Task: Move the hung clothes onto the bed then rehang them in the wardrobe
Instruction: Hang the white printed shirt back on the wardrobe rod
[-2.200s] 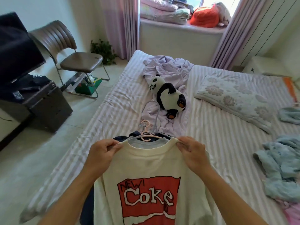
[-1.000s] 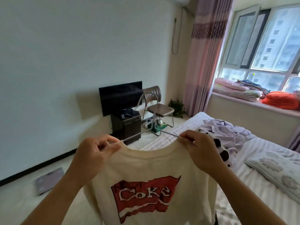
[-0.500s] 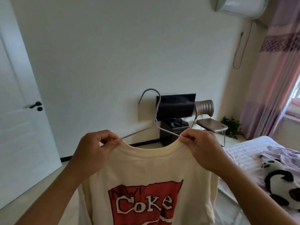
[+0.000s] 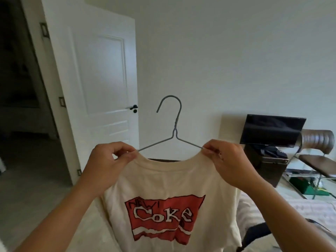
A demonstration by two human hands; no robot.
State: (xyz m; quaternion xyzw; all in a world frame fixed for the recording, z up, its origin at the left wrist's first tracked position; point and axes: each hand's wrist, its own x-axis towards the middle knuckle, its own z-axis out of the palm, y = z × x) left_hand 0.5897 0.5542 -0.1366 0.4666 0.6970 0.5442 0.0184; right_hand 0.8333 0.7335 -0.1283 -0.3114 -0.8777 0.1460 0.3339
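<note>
Cream T-shirt with red Coke print (image 4: 163,202) up at chest height on thin grey wire hanger (image 4: 172,131) | left hand (image 4: 109,160), right hand (image 4: 227,160) fingers pinching shoulders | risk: loose collar slides off the thin wire | wardrobe unseen

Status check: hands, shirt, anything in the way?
Left hand and right hand pinch shirt shoulders on hanger. Hook free. Nothing blocking; wardrobe not in view.
</note>
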